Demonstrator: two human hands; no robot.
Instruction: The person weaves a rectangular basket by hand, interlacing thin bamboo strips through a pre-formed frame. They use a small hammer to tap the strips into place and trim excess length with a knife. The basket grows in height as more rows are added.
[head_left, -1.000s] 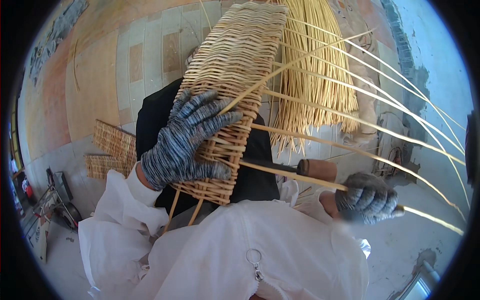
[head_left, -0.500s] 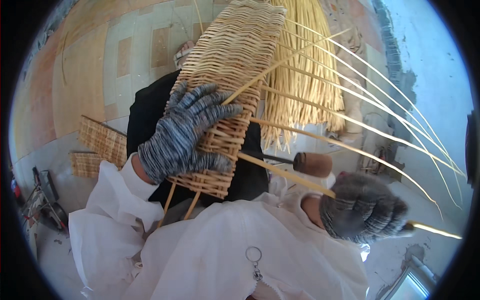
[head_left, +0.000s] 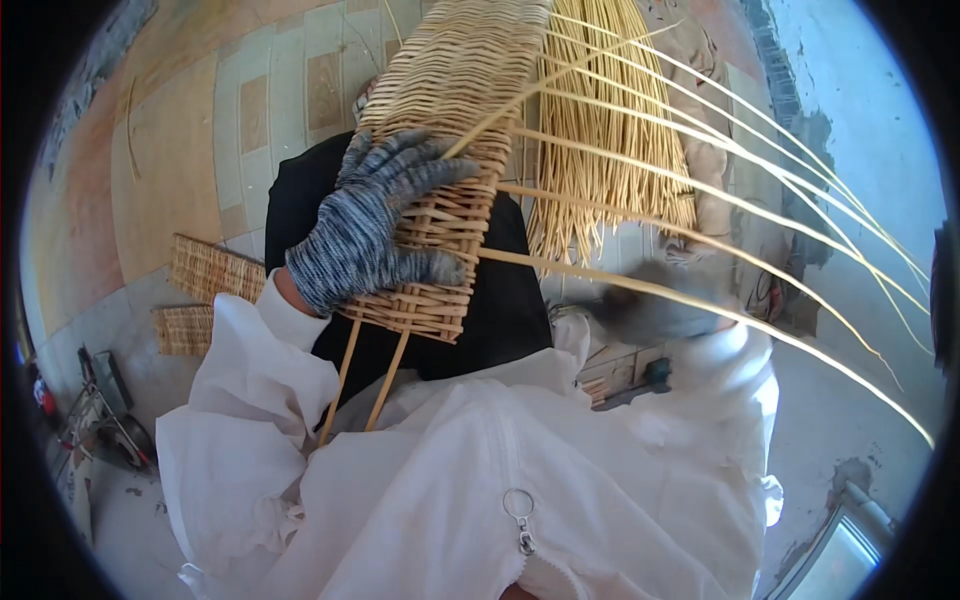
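A long wicker panel (head_left: 460, 60) lies over the dark cloth on my lap. My left hand (head_left: 375, 225), in a grey knitted glove, rests on its near part with fingers spread; a diagonal rod (head_left: 500, 115) passes beside the fingertips. From the panel's right edge, several long pale canes fan out, the nearest one (head_left: 580, 268) curving far to the right. Two short rods (head_left: 388, 382) stick out of the near end. My gloved right hand (head_left: 655, 305) is smeared by motion around that nearest cane, right of the panel; its fingers and anything in them are unreadable.
Beyond the panel at the right hangs a thick bundle of straw-coloured canes (head_left: 610, 150). Two smaller woven pieces (head_left: 215, 272) lie on the tiled floor at the left. A wheeled metal object (head_left: 110, 430) stands at the lower left, and a bluish wall (head_left: 870, 130) rises at the right.
My right hand has let go of the nearest cane and moved up and left, where a wooden-handled tool showed before. That cane now springs out long. My left hand stays on the panel.
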